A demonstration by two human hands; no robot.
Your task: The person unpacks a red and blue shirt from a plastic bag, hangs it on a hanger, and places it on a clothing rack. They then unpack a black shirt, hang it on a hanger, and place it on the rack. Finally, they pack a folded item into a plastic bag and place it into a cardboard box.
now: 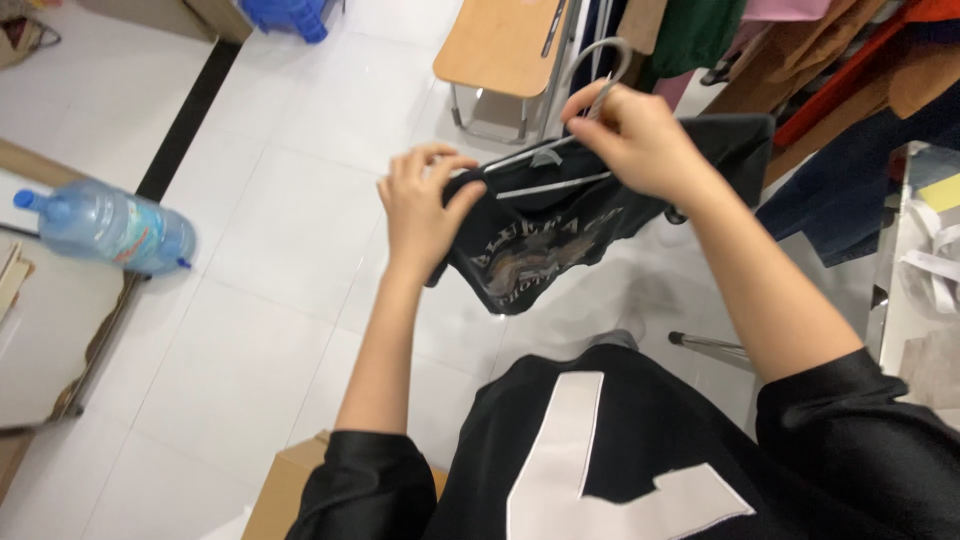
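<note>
White tiled floor (260,250) lay open below while the left hand (420,205) pinched the black printed shirt (560,240) and the right hand (640,140) clamped the metal hanger (560,165), mid-hanging by my judgement; crowded clothes rack (830,70) at right limited swing room.

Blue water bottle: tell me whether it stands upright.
No, the blue water bottle lies on its side on the table at the left, cap pointing left.
</note>
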